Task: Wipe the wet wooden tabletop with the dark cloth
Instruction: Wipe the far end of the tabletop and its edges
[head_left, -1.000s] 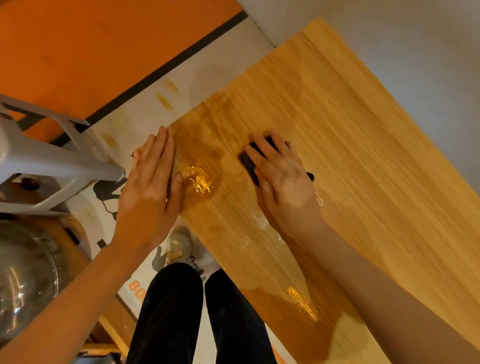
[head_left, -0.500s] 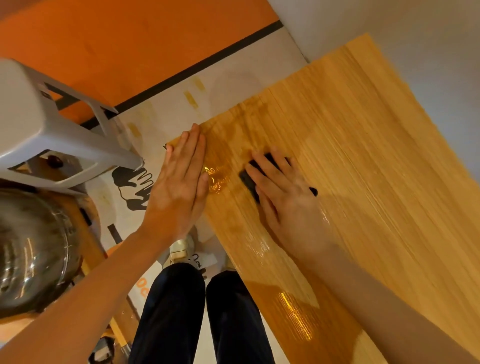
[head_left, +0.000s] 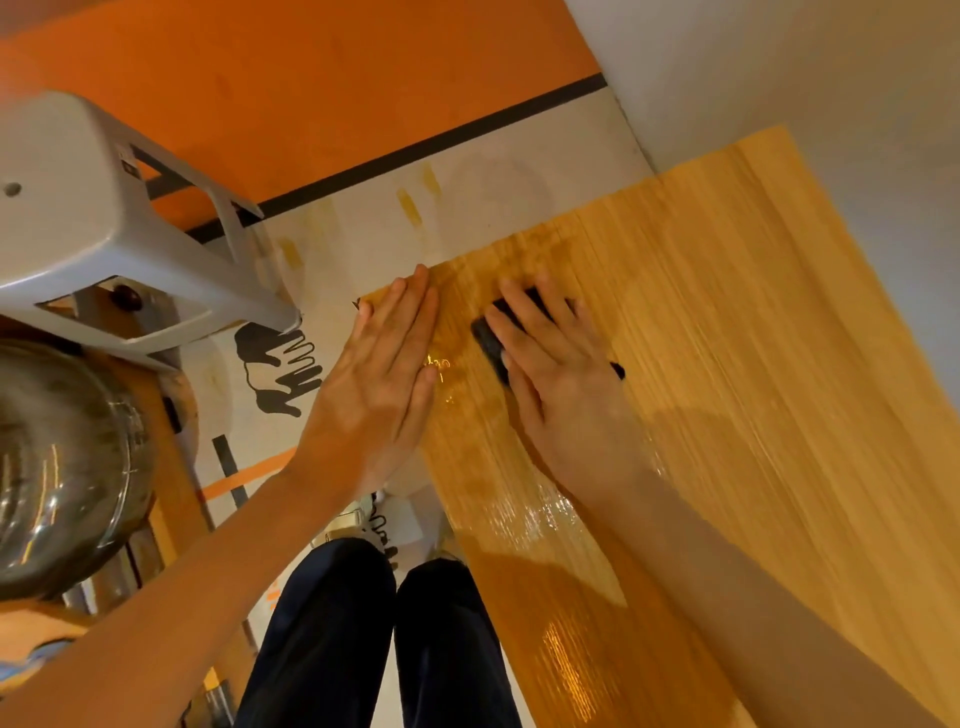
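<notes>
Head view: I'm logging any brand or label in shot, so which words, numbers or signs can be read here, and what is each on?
No text reads legibly.
Floor mat: a black hand-shaped graphic, no letters.
Floor mat, beside the trouser leg: orange marks, cut off, unreadable.
Grey stool: a small dark label, too small to read.
Wooden tabletop, dark cloth: no markings.

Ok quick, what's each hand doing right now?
Left hand: open, flat on the wooden tabletop edge, holding nothing.
Right hand: open, fingers pressing the dark cloth down.
</notes>
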